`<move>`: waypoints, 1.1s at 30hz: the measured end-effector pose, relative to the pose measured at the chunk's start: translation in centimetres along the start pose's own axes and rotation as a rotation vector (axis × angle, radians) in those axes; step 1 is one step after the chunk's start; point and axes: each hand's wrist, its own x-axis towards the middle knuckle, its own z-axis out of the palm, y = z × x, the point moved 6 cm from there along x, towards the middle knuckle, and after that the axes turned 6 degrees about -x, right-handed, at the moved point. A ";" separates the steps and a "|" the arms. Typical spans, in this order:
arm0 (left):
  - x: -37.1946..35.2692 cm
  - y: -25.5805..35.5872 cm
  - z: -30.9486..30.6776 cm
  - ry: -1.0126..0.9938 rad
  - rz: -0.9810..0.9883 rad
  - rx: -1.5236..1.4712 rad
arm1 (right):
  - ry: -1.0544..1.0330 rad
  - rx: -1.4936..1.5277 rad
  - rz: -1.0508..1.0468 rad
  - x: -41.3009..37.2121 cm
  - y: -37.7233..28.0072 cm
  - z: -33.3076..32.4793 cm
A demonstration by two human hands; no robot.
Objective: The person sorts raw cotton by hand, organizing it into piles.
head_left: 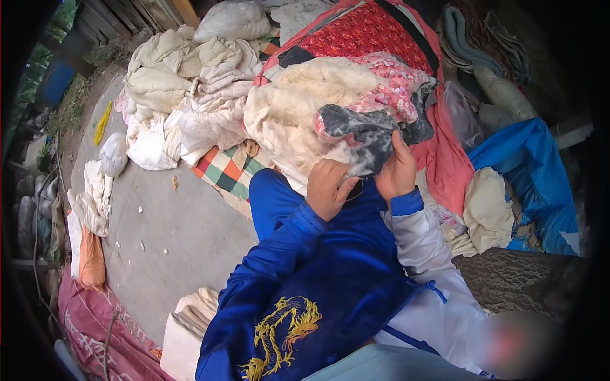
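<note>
Seated in blue, a person works over a dark cloth (349, 120) flecked with white fluff (365, 152), just off the frame's centre toward one o'clock. The right hand (398, 168) is clamped on the cloth's near edge — apparently to steady the limp fabric — while the left hand (329, 188), fingers curled together, pinches the fluff beside it. The two hands sit close, likely to keep the stretch between them short and controlled. Beyond, cream batting (298, 89) and pink floral cloth (389, 95) lie spread toward twelve, probably kept within reach. Pale bedding (159, 89) is heaped toward ten o'clock, perhaps to leave the bare floor (168, 216) toward nine walkable; a blue tarp (537, 174) lies at three.
</note>
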 end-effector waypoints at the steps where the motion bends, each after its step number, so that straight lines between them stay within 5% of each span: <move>1: -0.3 -0.6 0.6 -0.086 -0.022 -0.052 | 0.052 -0.004 -0.008 -0.5 -0.1 -0.4; 4: -0.9 -0.9 2.0 -0.353 -0.057 -0.181 | -0.006 0.024 -0.012 -0.6 -0.7 -3.5; 8: -1.3 -6.9 0.6 -0.411 -0.043 0.385 | 0.042 0.149 -0.001 -1.3 -2.6 -5.9; 9: -2.5 -11.2 -0.7 -0.407 -0.107 0.573 | 0.017 0.194 0.005 -1.4 -3.6 -6.6; 11: -2.4 -13.8 -3.8 -0.539 -0.670 0.718 | 0.028 0.191 -0.030 -0.9 -4.2 -7.8; 14: 1.0 -6.5 -3.4 -0.340 -0.196 0.711 | 0.055 0.195 -0.035 -1.0 -4.0 -8.4; 18: 2.6 1.4 0.9 -0.369 0.187 0.029 | 0.052 0.163 -0.041 -1.1 -3.7 -6.1; 21: -0.1 -1.0 5.0 -0.498 0.250 0.151 | 0.021 0.115 -0.045 -0.5 -3.8 -5.9; 22: -3.4 -6.1 6.5 -0.682 0.017 0.152 | 0.026 0.102 -0.065 -0.1 -4.3 -6.0; 25: -5.5 -11.5 6.1 -1.020 -0.226 0.345 | 0.062 0.147 -0.104 1.0 -5.0 -7.3; 30: -3.3 -9.0 2.6 -0.997 0.073 0.539 | 0.160 0.239 -0.154 2.5 -7.3 -8.7; 32: -5.2 -12.5 0.8 -0.570 -0.462 0.017 | -0.003 0.095 -0.286 3.7 -14.4 -10.1; 33: -9.7 -17.3 0.3 -0.544 -0.673 -0.187 | 0.062 0.082 -0.254 3.9 -16.9 -9.3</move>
